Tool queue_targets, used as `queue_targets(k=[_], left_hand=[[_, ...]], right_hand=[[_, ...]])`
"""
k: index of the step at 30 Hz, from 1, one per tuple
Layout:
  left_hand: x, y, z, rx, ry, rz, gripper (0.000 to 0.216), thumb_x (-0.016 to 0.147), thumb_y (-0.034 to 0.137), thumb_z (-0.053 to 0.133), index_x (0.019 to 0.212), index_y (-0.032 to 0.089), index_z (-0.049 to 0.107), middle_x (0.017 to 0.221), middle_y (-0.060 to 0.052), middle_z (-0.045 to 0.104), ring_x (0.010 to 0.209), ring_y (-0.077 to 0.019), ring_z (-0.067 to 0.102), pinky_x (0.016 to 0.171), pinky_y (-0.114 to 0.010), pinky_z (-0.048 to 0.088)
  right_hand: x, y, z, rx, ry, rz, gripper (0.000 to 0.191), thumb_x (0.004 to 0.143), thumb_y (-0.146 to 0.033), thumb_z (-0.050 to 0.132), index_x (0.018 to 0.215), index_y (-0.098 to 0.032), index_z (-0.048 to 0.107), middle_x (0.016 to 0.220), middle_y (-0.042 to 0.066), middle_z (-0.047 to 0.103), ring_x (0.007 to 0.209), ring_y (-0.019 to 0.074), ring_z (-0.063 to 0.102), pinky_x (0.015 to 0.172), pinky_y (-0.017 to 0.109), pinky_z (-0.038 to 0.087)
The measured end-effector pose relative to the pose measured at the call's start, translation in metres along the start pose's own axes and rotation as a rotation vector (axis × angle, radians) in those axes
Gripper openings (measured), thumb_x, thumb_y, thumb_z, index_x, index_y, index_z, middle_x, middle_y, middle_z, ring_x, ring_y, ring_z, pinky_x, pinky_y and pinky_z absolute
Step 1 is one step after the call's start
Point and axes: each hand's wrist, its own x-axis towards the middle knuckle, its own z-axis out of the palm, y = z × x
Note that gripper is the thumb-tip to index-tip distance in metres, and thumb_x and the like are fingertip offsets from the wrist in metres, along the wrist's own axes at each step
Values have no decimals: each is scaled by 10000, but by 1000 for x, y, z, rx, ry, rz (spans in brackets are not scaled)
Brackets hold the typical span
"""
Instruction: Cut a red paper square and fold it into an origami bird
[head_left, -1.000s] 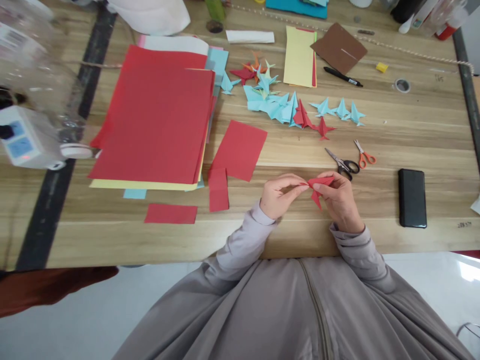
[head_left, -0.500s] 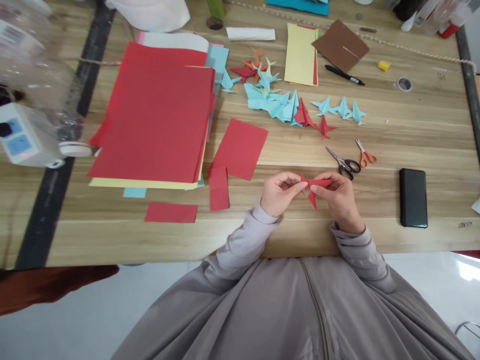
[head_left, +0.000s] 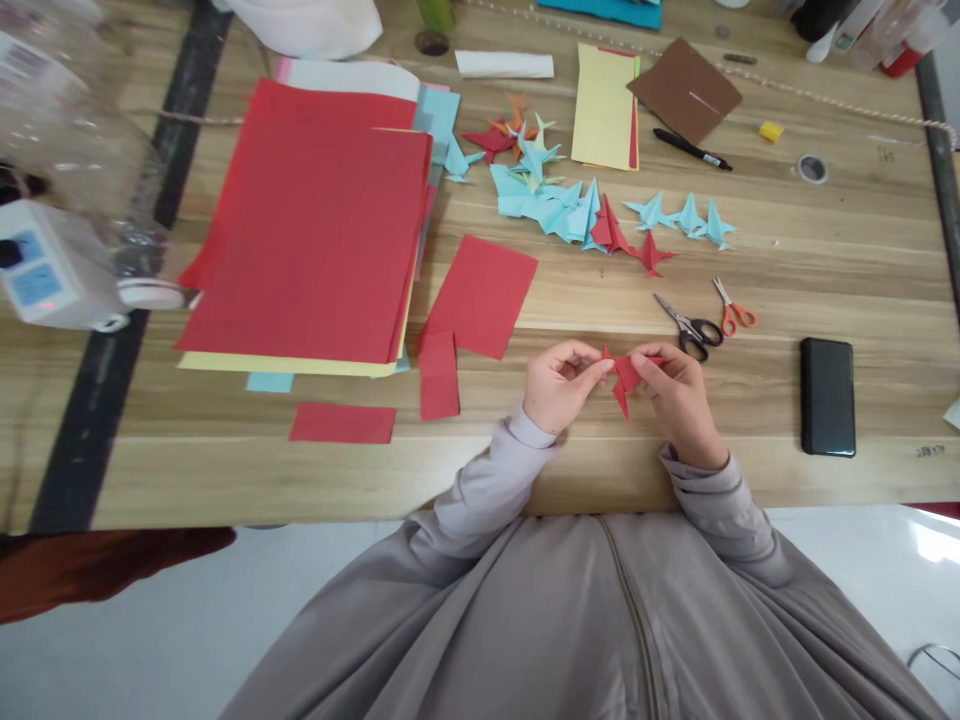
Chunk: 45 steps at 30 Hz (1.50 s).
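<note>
Between my two hands is a small red folded paper figure (head_left: pixel 624 374) with pointed tips, held just above the table near its front edge. My left hand (head_left: pixel 561 384) pinches its left end between thumb and fingers. On the other side my right hand (head_left: pixel 679 398) grips the right part, and its fingers hide some of the paper. One red point hangs down between the hands. Black-handled scissors (head_left: pixel 694 332) lie just beyond my right hand, with small orange-handled scissors (head_left: pixel 735 310) beside them.
Left of my hands lie red paper pieces (head_left: pixel 484 298) and a stack of large red sheets (head_left: pixel 315 240). Folded blue figures (head_left: pixel 547 208) and red ones (head_left: pixel 652 255) sit farther back. A black phone-like slab (head_left: pixel 827 397) is at the right, a pen (head_left: pixel 691 149) behind.
My right thumb and fingers have shifted slightly up and right along the red paper figure, uncovering more of its middle. My left hand keeps its pinch.
</note>
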Motion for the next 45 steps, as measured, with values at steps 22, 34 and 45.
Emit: queue_targets(k=[22,34,45], left_hand=[[2,-3,1,-136,1,-47,301,628,337,804,760,155,603,544,32,635,440,-87,578,476,-212,480],[2,-3,3,-354,5,-220,335,563,323,841,737,156,609,520,47,619,384,-65,530,400,-186,457],[-7,17,4,-403,-79,-253,323,544,243,850,766,137,640,507,24,642,425,-111,592,427,-217,493]], right_hand=[[-4,1,7,-169,-103,5,272,626,-440,788,703,-183,745,670,26,724,602,149,640,580,260,505],[-4,3,5,-64,-194,26,177,693,-370,763,714,-196,739,666,8,700,625,147,631,632,270,511],[-13,-7,9,39,-267,70,229,699,-393,749,633,-182,690,652,19,671,641,150,617,636,274,503]])
